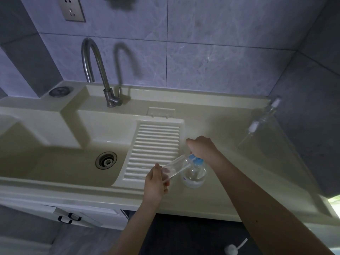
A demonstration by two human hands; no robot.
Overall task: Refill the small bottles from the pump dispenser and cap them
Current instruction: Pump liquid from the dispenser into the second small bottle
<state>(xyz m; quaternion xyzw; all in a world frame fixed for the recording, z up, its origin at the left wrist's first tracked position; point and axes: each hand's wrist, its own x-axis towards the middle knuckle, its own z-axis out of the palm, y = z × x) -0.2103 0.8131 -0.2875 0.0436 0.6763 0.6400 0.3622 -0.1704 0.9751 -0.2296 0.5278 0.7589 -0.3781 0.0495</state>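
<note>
A clear pump dispenser [194,176] with a blue pump head stands on the cream counter, right of the ribbed washboard. My right hand [202,149] rests on top of the blue pump head, fingers curled over it. My left hand [155,183] holds a small clear bottle [174,169], tilted, with its open mouth up against the pump's nozzle. Two more small clear bottles [257,126] with white caps stand at the far right of the counter by the wall.
The sink basin [64,162] with its drain lies to the left, and a steel tap [99,74] rises behind it. The ribbed washboard [154,150] slopes into the basin. A white pump cap with a tube [233,248] lies on the dark floor below.
</note>
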